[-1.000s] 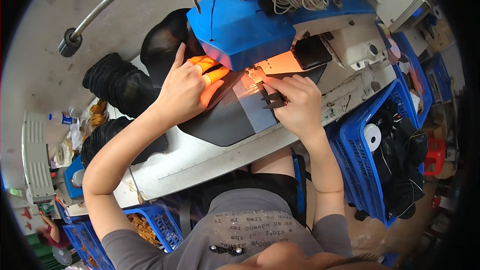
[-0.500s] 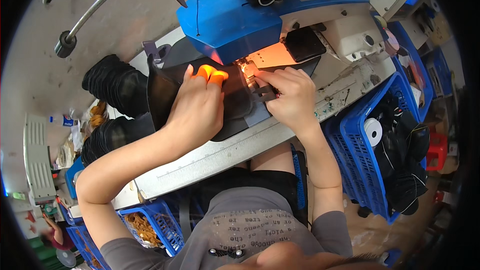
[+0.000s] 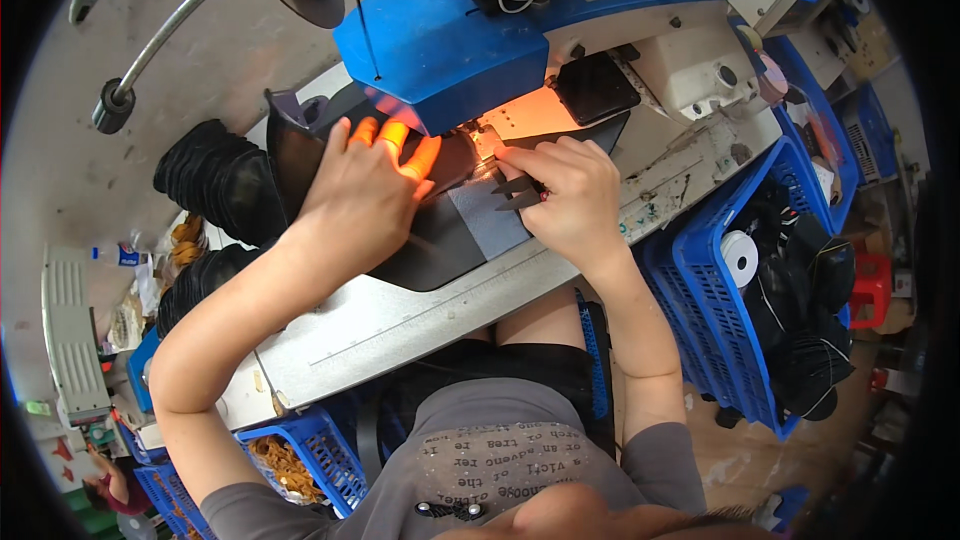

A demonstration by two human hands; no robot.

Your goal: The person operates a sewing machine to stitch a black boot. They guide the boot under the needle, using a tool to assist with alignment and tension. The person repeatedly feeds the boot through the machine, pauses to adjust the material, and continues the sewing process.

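Observation:
A blue sewing machine head (image 3: 440, 50) stands over the bed, its lamp lighting the needle area orange. My left hand (image 3: 365, 185) lies with spread fingers on a piece of black material (image 3: 432, 245), left of the needle. Dark thread snips (image 3: 518, 192) are tucked in my right hand (image 3: 570, 185), blades pointing left. That hand's index finger and thumb reach to the lit metal by the presser foot; whether they also pinch something small there is hidden. A grey-blue patch (image 3: 487, 217) shows between the hands, beside the black material.
Stacks of black pieces (image 3: 215, 180) stand at the left of the table. A black phone (image 3: 598, 88) lies on the machine bed. Blue crates (image 3: 700, 310) holding black goods and a white spool (image 3: 739, 258) stand at right. A metal ruled strip (image 3: 400, 315) runs along the table's front edge.
My left hand has shifted left and its bent fingers have spread out. The black material has moved under it, baring more of the grey-blue patch. My right hand stays near the needle.

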